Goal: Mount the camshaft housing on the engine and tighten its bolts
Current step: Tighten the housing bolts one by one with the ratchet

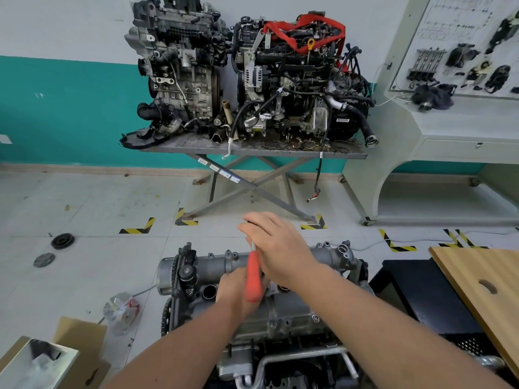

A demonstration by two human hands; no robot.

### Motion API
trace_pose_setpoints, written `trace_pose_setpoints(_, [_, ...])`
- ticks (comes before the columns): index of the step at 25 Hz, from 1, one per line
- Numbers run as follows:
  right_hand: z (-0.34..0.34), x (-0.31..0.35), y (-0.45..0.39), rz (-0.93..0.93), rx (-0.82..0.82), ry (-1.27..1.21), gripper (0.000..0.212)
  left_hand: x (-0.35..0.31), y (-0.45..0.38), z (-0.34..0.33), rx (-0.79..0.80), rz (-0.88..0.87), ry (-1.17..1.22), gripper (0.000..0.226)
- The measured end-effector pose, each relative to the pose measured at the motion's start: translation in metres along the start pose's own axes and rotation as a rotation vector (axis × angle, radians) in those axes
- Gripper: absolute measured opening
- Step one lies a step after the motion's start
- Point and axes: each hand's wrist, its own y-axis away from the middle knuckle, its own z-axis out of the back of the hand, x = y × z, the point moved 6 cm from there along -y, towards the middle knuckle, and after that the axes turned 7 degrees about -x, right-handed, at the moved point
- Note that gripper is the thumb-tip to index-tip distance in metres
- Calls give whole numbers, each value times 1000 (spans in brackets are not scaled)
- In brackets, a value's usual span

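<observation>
Our right hand (276, 248) was curled over the top end of a red-handled tool (253, 279), fingers wrapped around its upper part, where a short bit of metal shank showed just below our knuckles. The tool stood nearly upright, its red grip running down toward the engine. Our left hand (234, 290) sat lower, partly hidden behind the red handle, resting on the top of the camshaft housing (283, 307); we could not tell whether its fingers gripped anything or only steadied the part.

The camshaft housing lay along the top of the engine (252, 355) directly in front of us, a grey casting with round openings in its upper face and small bolts (315, 318) seated along its near edge. A toothed sprocket and chain (166, 313) showed at its left end.

On the floor to the left lay a clear plastic bag of small parts (122, 310), an open cardboard box (73, 357), and two dark round discs (62, 240). To the right stood a wooden board (483, 287) with a slot in it, over a dark crate. Yellow-and-black tape corners marked the floor tiles. Farther back, a grey scissor-leg table (252, 150) carried two more engines against the teal and white wall, one draped with a red strap (306, 32). A display panel (463, 51) of mounted parts stood at the far right.
</observation>
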Motion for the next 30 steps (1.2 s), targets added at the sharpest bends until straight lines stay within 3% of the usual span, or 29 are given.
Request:
trace_pose_setpoints(3, [4, 1, -4, 123, 213, 190, 46, -10, 4, -6, 1, -174, -174, 38])
trace_pose_setpoints(6, [6, 4, -15, 182, 345, 305, 49, -1, 3, 0, -8, -119, -159, 31])
trace_pose_setpoints(8, [2, -1, -28, 87, 440, 314, 39, 2, 1, -1, 1, -54, -73, 35])
trace_pose_setpoints(11, [-5, -17, -32, -373, 564, 36, 33, 2, 3, -2, -4, -50, 3, 45])
trace_pose_setpoints(15, [-11, -26, -7, -1172, 416, -834, 15, 5, 3, 0, -4, -18, 59, 51])
trace_pose_setpoints(19, [-21, -24, 13, -1445, 93, -1312, 9, 4, 3, 0, -9, -43, 36, 51])
trace_pose_setpoints(21, [-21, -27, 20, -1428, -86, -1465, 26, 3, 3, 1, -11, -51, 17, 48])
trace_pose_setpoints(23, [-18, -29, 26, -1331, -181, -1455, 24, 3, 3, 2, -15, -37, 20, 46])
trace_pose_setpoints(26, [-15, -26, 32, -1092, -147, -1095, 23, 1, 4, 5, -29, -27, 7, 41])
trace_pose_setpoints(30, [1, -9, 20, -418, -151, -448, 30, 1, 3, 3, -7, 2, -83, 27])
